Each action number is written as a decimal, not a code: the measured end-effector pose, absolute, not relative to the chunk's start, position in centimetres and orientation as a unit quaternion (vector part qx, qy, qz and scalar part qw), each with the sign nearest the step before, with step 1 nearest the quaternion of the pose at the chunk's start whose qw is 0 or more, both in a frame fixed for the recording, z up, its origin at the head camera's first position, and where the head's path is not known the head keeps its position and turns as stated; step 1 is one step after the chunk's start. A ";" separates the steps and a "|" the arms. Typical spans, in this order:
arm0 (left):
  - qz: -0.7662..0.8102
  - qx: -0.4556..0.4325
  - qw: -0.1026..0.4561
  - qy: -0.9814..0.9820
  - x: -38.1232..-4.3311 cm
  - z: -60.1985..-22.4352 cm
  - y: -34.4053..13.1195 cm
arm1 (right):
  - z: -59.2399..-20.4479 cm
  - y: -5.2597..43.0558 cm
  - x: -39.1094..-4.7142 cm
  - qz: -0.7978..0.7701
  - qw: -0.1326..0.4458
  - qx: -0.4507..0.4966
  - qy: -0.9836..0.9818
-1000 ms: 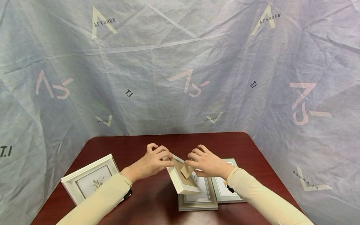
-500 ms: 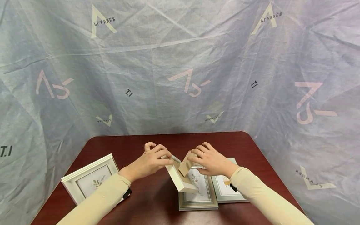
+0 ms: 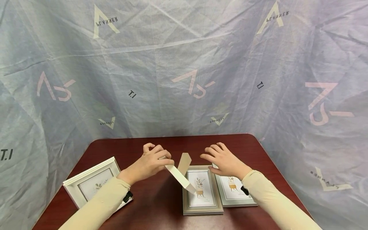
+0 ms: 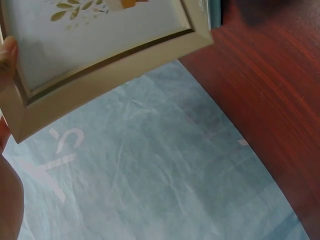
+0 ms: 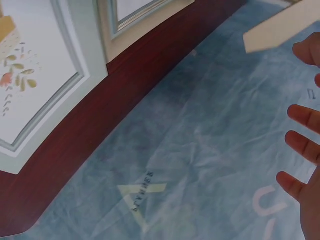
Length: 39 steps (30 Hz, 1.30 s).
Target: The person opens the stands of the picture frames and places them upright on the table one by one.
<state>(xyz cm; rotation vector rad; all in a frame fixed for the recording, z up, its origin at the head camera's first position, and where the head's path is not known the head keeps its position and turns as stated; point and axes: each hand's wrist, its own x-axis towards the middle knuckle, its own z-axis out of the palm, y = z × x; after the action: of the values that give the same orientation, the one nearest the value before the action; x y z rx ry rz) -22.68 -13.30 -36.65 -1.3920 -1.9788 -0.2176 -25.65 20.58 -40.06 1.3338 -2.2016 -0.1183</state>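
My left hand (image 3: 150, 163) grips a cream picture frame (image 3: 181, 179) by its edge, tilted in the air with its side toward the head camera. Its tan back stand (image 3: 184, 162) juts out to the right. In the left wrist view, the frame's front shows a plant print behind a cream border (image 4: 80, 100). To the right, my right hand (image 3: 225, 161) hovers with spread fingers and holds nothing. A gap separates it from the stand. Below the held frame lies a beige picture frame (image 3: 203, 211), face up. Beside that lies a pale green frame (image 3: 240, 202), partly hidden by the right hand.
Another cream frame (image 3: 89, 174) stands propped at the left of the dark red table (image 3: 143, 210), partly behind the left forearm. A grey printed cloth (image 3: 155, 80) hangs around the table's back and sides.
The right hand has swung the back stand outward, let go of it and moved right. My left hand has shifted slightly left and turned the frame so its back no longer shows.
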 end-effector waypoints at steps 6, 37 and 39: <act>-0.103 -0.520 0.318 -0.786 -22.4 -36.8 -13.7 | -40.7 21.7 -25.8 -0.037 0.281 0.483 -0.828; -0.170 -0.402 0.367 -0.821 -22.5 -37.6 -13.2 | -42.4 24.0 -25.5 -0.023 0.245 0.314 -0.917; -0.168 -0.401 0.366 -0.823 -22.5 -37.6 -13.2 | -42.4 24.0 -25.5 -0.021 0.249 0.314 -0.916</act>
<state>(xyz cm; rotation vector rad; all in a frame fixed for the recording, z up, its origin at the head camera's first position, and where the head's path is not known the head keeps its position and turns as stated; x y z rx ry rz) -22.54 -13.24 -37.63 -1.0310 -2.1144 -0.4309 -25.53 24.03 -42.44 0.8540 -2.4956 -0.0580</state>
